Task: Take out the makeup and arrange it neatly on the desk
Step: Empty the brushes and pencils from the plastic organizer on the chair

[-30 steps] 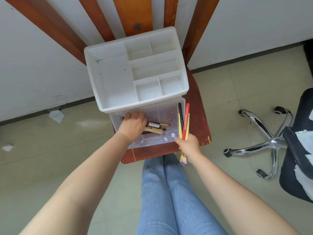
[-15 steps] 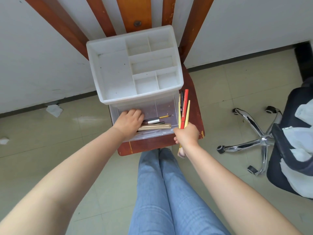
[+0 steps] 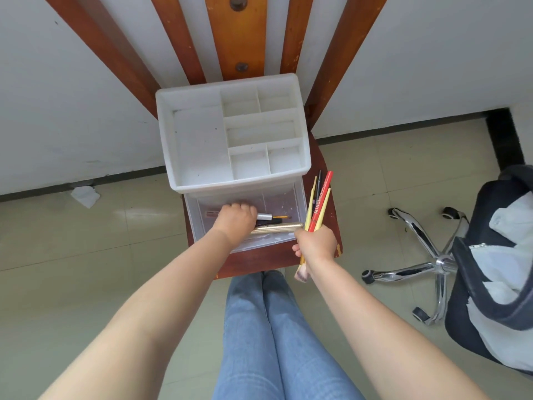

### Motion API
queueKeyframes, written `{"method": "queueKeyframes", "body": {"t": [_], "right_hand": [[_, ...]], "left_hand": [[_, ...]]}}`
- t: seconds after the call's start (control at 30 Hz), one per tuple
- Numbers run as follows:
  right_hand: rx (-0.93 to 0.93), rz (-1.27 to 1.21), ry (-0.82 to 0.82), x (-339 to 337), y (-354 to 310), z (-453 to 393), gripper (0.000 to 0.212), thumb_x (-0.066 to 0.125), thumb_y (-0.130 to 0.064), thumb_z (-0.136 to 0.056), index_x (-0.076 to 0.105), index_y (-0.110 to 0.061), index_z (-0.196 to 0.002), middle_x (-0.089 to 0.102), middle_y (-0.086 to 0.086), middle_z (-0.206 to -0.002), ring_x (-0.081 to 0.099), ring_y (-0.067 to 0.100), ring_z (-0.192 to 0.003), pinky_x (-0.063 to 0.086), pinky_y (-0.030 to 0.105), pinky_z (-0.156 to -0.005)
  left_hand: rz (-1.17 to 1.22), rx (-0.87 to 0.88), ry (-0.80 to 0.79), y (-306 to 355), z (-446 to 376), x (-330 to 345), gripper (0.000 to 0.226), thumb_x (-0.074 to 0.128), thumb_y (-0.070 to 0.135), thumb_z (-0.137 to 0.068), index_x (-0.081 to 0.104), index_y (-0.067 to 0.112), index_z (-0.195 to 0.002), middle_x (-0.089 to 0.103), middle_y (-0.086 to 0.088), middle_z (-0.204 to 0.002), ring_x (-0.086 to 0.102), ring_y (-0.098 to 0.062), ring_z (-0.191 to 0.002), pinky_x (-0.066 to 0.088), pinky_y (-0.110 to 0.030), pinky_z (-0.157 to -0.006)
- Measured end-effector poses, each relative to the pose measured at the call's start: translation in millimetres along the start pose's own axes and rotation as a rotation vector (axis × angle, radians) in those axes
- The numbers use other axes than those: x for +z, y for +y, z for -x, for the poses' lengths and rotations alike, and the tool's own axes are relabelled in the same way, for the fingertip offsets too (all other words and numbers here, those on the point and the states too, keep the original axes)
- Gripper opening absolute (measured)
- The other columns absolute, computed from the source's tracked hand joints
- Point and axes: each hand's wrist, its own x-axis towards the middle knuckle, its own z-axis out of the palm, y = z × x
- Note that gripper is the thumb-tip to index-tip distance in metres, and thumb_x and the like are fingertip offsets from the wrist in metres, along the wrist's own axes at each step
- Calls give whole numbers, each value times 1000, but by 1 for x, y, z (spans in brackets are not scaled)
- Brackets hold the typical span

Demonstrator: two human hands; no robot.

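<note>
Wooden chair [image 3: 323, 157] against the wall is carrying a white organizer [image 3: 199, 145] with its clear drawer [image 3: 284, 202] pulled out. Inside, the left hand [image 3: 234, 220] is curling its fingers around several makeup sticks, a gold tube [image 3: 278, 228] among them. Just beside the drawer, the right hand [image 3: 315, 245] is gripping a bundle of pencils [image 3: 318, 203].

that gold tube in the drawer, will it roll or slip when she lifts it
The gold tube looks round and glossy, so it probably rolls and may slide in the left hand. It looks rigid, likely light. It lies flat in the drawer, so tipping seems unlikely.
</note>
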Motion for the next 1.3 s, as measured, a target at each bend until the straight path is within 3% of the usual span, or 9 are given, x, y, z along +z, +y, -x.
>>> {"method": "queueKeyframes", "body": {"t": [0.17, 0.33, 0.4, 0.5, 0.77, 1.0, 1.13, 1.2, 1.3], "right_hand": [[3, -23, -4, -1, 0, 1, 6, 55, -9, -83, 52, -11, -88, 55, 2, -56, 51, 10, -42, 39, 15, -34], [-1, -38, -25, -6, -1, 3, 10, 55, -10, -83, 51, -11, -92, 56, 1, -60, 52, 8, -43, 37, 11, -30], [-10, -37, -47, -8, 0, 4, 12, 56, -10, -83, 52, -9, -95, 56, 1, -60, 52, 8, -43, 39, 13, -33], [-20, -50, -74, -11, 2, 5, 14, 56, -9, -83, 52, -9, -96, 57, 2, -59, 51, 8, -43, 39, 16, -40], [-19, -135, -77, -12, 8, 3, 12, 55, -2, -80, 51, -13, -78, 56, 2, -51, 50, 10, -41, 42, 19, -43], [-35, -494, -132, 0, 5, 18, 18, 62, 6, -77, 54, -9, -69, 61, 3, -62, 61, 6, -42, 49, 15, -44], [-367, 79, -224, 30, 10, 46, 2, 59, -4, -80, 59, -6, -79, 64, 18, -95, 64, 28, -85, 46, 26, -74], [-580, 371, -289, 42, 10, 52, 19, 54, -4, -80, 62, 4, -96, 54, 18, -120, 53, 29, -109, 36, 22, -90], [-760, 602, -268, 54, -4, 48, 27, 52, -6, -82, 59, 5, -105, 36, 14, -141, 31, 25, -133, 27, 33, -108]], "left_hand": [[53, -30, -57, -3, -4, -8, 30, 39, 0, -91, 44, 2, -120, 52, -17, -122, 55, -33, -108, 48, -38, -83], [446, -223, -59, -19, 11, -16, 27, 46, 3, -89, 48, 3, -116, 50, -17, -111, 58, -36, -94, 47, -39, -74], [569, -190, -37, -15, 15, -20, 22, 49, 13, -90, 50, 2, -110, 51, -17, -110, 56, -37, -95, 44, -38, -73], [545, -72, -67, -1, 11, -24, 24, 53, 22, -90, 50, 3, -104, 51, -15, -110, 55, -36, -96, 40, -36, -69], [275, 0, -80, 4, -5, -24, 20, 47, 7, -88, 57, 9, -106, 57, -10, -108, 58, -30, -95, 42, -34, -66], [454, -212, 29, -14, 36, -27, 28, 55, 30, -85, 54, 7, -100, 58, -11, -104, 57, -31, -96, 36, -32, -65], [685, -408, 152, -25, 82, -26, 18, 56, 21, -83, 48, 6, -91, 56, -14, -101, 53, -33, -93, 30, -31, -64], [797, -517, 172, -32, 102, -25, 18, 56, 18, -84, 40, 9, -87, 54, -17, -100, 54, -38, -90, 31, -33, -63], [869, -649, 177, -43, 123, -17, 20, 54, 15, -86, 34, 9, -85, 58, -20, -95, 56, -40, -86, 33, -34, -62]]}}
